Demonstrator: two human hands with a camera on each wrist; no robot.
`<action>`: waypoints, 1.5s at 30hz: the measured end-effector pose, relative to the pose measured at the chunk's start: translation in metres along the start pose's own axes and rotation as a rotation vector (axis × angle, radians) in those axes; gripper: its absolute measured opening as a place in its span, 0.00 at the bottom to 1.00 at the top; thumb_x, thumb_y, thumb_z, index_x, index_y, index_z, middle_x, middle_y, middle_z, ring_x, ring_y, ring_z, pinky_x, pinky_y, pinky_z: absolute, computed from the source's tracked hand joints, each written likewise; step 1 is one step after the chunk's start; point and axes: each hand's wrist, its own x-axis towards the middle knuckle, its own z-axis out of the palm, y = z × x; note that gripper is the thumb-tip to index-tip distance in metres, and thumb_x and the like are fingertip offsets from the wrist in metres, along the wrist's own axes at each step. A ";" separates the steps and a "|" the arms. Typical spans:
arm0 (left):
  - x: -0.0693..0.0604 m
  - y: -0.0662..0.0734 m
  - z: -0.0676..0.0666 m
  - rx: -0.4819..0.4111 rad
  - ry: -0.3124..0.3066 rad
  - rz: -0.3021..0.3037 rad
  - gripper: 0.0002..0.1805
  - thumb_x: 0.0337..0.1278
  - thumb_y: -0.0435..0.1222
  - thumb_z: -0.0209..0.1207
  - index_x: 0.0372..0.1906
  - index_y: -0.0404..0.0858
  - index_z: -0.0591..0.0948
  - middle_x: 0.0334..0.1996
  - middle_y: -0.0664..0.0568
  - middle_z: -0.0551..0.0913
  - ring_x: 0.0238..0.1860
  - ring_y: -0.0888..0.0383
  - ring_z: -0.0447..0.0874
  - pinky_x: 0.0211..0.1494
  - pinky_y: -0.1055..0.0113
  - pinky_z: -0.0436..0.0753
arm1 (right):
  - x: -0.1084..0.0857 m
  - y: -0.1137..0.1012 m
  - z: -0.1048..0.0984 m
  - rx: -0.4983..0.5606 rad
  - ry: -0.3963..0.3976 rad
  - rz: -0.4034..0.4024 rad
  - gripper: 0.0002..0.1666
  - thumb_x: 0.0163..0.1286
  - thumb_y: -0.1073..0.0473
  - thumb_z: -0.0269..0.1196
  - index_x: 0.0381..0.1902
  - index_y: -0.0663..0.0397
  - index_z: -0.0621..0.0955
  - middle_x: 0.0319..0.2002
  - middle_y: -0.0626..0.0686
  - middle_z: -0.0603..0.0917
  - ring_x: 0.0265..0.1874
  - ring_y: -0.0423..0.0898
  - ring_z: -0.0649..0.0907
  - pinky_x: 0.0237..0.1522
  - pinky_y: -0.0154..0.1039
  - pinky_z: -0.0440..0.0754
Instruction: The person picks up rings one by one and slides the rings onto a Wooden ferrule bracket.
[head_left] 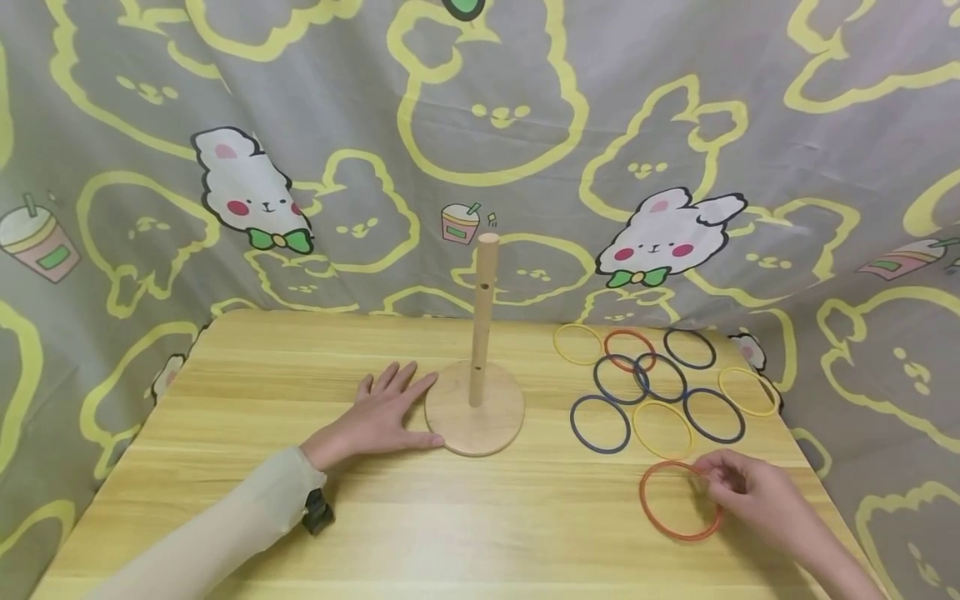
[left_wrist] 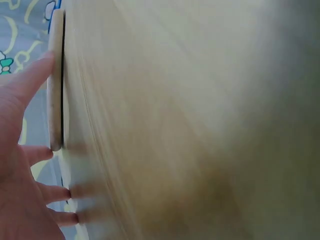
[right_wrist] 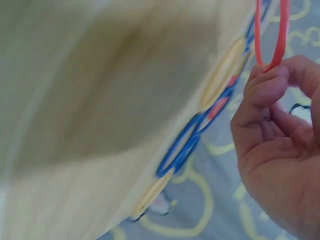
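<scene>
A wooden stand has a round base [head_left: 502, 425] and an upright post [head_left: 482, 325] with small holes. My left hand [head_left: 375, 421] lies at the base's left edge, thumb and forefinger spread and touching its rim. In the left wrist view the base [left_wrist: 56, 85] appears edge-on beside the straight fingers. A red ring [head_left: 684, 537] is pinched between the thumb and fingers of my right hand [head_left: 757, 496], at the table's front right. The right wrist view shows this ring rising from the fingertips, tilted off the tabletop.
Several blue, yellow and red rings lie flat at the back right, some overlapping; the closest are a blue ring [head_left: 572, 423] and a yellow ring [head_left: 635, 427]. A patterned cloth [head_left: 360, 100] hangs behind and around the wooden table [head_left: 300, 358].
</scene>
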 end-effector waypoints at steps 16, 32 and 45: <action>-0.001 -0.003 0.000 0.002 0.016 0.018 0.58 0.61 0.69 0.69 0.87 0.45 0.64 0.84 0.29 0.55 0.82 0.24 0.49 0.69 0.19 0.53 | 0.034 -0.131 0.002 0.311 0.089 -0.390 0.16 0.75 0.75 0.68 0.52 0.51 0.86 0.35 0.48 0.85 0.26 0.43 0.83 0.26 0.36 0.80; 0.001 -0.002 0.000 -0.023 0.034 -0.001 0.56 0.60 0.68 0.72 0.86 0.44 0.67 0.83 0.28 0.57 0.81 0.23 0.50 0.66 0.21 0.56 | 0.096 -0.252 -0.015 0.760 0.199 -0.461 0.10 0.79 0.70 0.66 0.54 0.63 0.84 0.33 0.62 0.84 0.23 0.50 0.82 0.27 0.36 0.83; 0.003 0.004 -0.002 -0.020 0.038 -0.005 0.56 0.61 0.65 0.73 0.86 0.43 0.66 0.83 0.27 0.57 0.81 0.22 0.51 0.66 0.21 0.56 | 0.141 -0.290 -0.015 0.902 0.181 -0.464 0.13 0.80 0.66 0.66 0.59 0.63 0.82 0.40 0.63 0.84 0.28 0.48 0.85 0.34 0.38 0.87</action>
